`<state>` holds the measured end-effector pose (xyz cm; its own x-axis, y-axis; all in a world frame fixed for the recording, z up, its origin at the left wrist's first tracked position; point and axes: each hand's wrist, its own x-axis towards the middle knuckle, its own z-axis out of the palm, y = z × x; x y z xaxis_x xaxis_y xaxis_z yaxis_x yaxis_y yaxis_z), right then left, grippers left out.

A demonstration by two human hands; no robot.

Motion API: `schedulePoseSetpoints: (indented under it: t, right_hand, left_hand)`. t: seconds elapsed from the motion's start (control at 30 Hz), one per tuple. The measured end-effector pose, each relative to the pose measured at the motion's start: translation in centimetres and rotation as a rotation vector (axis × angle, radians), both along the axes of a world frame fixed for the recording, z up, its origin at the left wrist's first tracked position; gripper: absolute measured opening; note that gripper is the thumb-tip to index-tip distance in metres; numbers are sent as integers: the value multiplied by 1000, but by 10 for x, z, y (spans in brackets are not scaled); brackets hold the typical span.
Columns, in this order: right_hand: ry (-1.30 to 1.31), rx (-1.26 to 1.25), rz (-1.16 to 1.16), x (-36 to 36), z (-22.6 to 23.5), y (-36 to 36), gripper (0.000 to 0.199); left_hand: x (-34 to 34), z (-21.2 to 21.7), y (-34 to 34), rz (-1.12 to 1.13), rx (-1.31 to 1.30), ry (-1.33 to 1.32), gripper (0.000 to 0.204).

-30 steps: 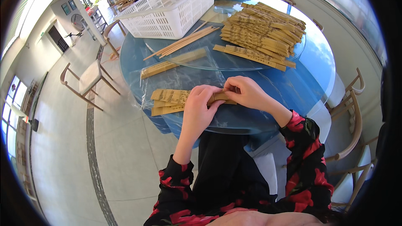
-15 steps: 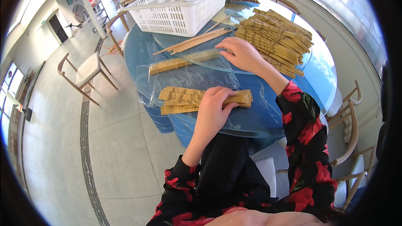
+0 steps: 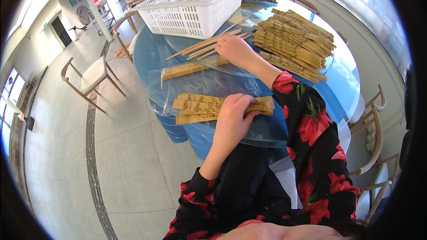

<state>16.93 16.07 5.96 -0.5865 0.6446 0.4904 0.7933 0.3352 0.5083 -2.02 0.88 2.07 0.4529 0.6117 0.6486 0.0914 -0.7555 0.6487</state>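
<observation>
Head: paper sleeves (image 3: 199,105) near table edge (image 3: 267,142)

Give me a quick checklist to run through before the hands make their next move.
1. Left hand secure on the near bunch of paper sleeves: ok, fingers over it and thumb at its near side.
2. Right hand at the wooden sticks: ok.
3. Right hand's grip on a stick: cannot tell, the hand hides the contact.
4. Sticks lined up evenly: not ok, they are fanned out with uneven ends.
5. Large sleeve pile squared up: not ok, edges jut out.
6. White basket upright: ok.
</observation>
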Motion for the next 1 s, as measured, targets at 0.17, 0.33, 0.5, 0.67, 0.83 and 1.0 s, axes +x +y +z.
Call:
schedulePoseSetpoints:
  t: [0.17,0.33,0.5,0.67,0.83,1.0]
  right_hand:
    - [-116,-58,-34,7,1,13,12]
    - [-116,79,13,-7,17,0,16]
    - [84,271,155,-7,69,-81,25]
    - [79,203,126,23,48,-149,37]
    - [273,166,37,69,9,-191,29]
    - [410,82,88,68,8,-208,32]
  left_hand:
    - [3,2,-2,-1,7,25,29]
    - [0,1,2,19,21,38,29]
    - [6,1,-2,25,-13,24,28]
    - [-1,-4,3,133,-9,38,27]
    - [-1,-3,-2,206,-37,4,26]
    - [-4,-4,4,247,-31,-54,28]
